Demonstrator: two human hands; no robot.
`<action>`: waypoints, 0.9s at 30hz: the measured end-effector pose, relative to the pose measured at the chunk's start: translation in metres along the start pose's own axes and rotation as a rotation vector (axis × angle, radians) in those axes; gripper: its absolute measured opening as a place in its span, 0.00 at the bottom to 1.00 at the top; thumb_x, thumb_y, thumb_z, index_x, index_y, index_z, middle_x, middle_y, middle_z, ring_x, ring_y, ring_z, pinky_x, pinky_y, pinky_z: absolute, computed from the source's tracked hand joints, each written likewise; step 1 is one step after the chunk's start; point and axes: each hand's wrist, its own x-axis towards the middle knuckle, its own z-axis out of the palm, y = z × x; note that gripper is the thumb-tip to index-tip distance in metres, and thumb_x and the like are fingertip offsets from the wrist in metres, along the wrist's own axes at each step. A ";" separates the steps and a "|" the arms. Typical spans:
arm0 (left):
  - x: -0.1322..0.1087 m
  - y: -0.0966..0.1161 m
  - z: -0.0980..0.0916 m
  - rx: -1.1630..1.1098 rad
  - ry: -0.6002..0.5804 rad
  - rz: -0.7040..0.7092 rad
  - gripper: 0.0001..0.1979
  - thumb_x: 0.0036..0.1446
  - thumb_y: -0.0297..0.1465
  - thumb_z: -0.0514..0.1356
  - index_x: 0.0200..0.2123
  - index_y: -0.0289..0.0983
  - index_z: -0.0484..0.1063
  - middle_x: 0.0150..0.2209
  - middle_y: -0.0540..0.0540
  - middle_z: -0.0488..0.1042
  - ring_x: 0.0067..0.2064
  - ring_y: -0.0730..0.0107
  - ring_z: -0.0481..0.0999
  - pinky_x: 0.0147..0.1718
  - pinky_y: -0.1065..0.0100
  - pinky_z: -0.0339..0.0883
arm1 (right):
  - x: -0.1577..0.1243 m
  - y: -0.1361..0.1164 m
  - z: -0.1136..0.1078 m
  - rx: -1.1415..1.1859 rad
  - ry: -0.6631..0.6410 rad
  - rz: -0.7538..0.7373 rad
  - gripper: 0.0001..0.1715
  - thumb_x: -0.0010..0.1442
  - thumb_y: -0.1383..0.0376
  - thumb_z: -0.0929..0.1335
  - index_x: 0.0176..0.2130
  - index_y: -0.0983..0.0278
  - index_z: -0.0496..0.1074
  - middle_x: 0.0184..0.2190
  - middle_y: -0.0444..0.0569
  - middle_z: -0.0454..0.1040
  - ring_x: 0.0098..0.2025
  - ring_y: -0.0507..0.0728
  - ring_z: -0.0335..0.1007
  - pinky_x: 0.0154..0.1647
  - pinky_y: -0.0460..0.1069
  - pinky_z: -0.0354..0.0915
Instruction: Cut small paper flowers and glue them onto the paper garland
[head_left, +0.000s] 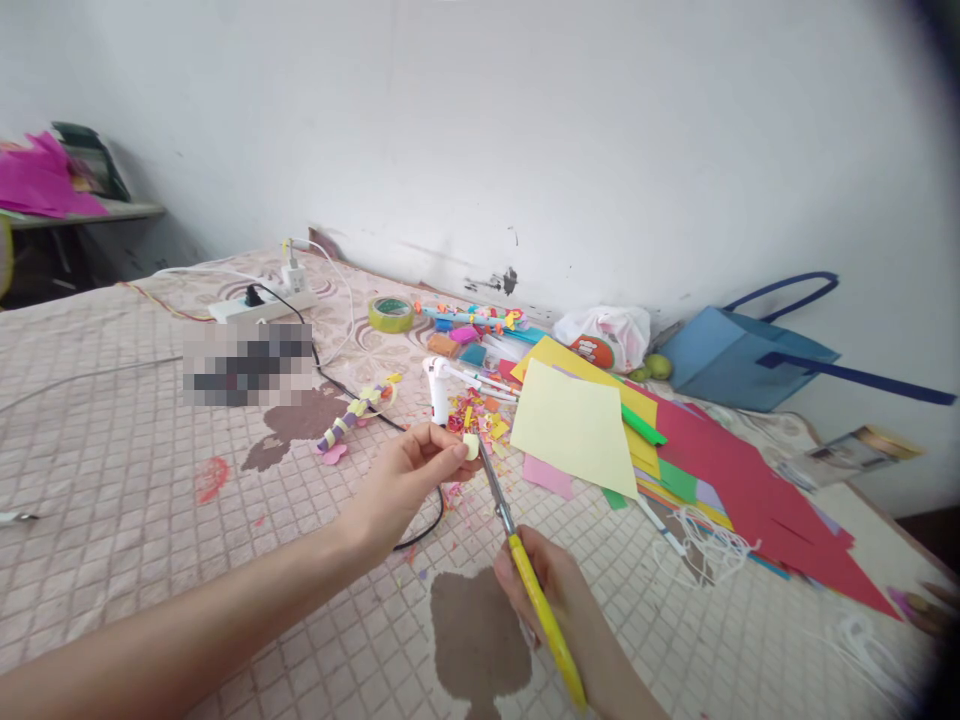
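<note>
Between the thumb and fingers of my left hand (420,465) is a small pale yellow piece of paper (471,446). My right hand (551,580) is wrapped round yellow-handled scissors (517,545), whose metal blades point up at the right side of the paper piece. Whether the blades touch it I cannot tell. Just beyond my hands lies a pile of small colourful paper scraps (487,415). A white glue gun (437,390) stands behind my left hand. To its left rests a purple and yellow paper-wrapped stick (352,418) with a pink paper shape at its end.
Coloured paper sheets (574,425) spread to the right, with white string (712,545) in front. A tape roll (391,313), a power strip (262,303) and a plastic bag (606,335) lie toward the wall. A blue bag (742,355) stands far right. A black cable (431,525) loops near my left hand.
</note>
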 end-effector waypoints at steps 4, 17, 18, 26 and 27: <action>0.000 0.000 0.000 0.006 -0.001 0.008 0.09 0.51 0.33 0.62 0.28 0.35 0.66 0.29 0.49 0.75 0.32 0.73 0.73 0.37 0.69 0.67 | 0.001 0.002 0.001 -0.043 -0.012 -0.016 0.20 0.54 0.51 0.64 0.23 0.62 0.57 0.16 0.38 0.53 0.18 0.47 0.48 0.16 0.43 0.47; 0.001 -0.001 -0.002 0.001 -0.003 -0.008 0.08 0.51 0.33 0.61 0.28 0.34 0.67 0.30 0.48 0.75 0.34 0.73 0.73 0.40 0.68 0.66 | -0.002 -0.003 -0.001 -0.032 -0.012 -0.007 0.20 0.55 0.52 0.64 0.23 0.62 0.56 0.17 0.38 0.52 0.17 0.47 0.47 0.14 0.42 0.46; 0.001 -0.001 -0.002 -0.001 -0.005 -0.008 0.08 0.52 0.33 0.61 0.29 0.34 0.67 0.30 0.48 0.75 0.34 0.73 0.73 0.41 0.68 0.66 | -0.002 -0.004 -0.001 -0.043 -0.015 -0.002 0.19 0.55 0.52 0.64 0.23 0.62 0.56 0.17 0.38 0.52 0.17 0.47 0.47 0.14 0.42 0.46; 0.002 -0.002 -0.002 -0.028 -0.004 -0.004 0.08 0.52 0.33 0.61 0.29 0.34 0.67 0.29 0.49 0.74 0.34 0.74 0.73 0.40 0.68 0.66 | -0.004 -0.007 -0.002 -0.075 -0.009 0.004 0.18 0.55 0.54 0.64 0.23 0.61 0.55 0.17 0.37 0.52 0.17 0.47 0.49 0.15 0.43 0.46; 0.002 -0.003 -0.002 -0.029 -0.001 -0.004 0.08 0.52 0.33 0.61 0.29 0.34 0.67 0.29 0.50 0.74 0.33 0.74 0.73 0.40 0.68 0.66 | -0.004 -0.007 -0.002 -0.078 -0.009 0.005 0.18 0.55 0.54 0.64 0.23 0.61 0.55 0.17 0.37 0.51 0.17 0.47 0.49 0.15 0.43 0.46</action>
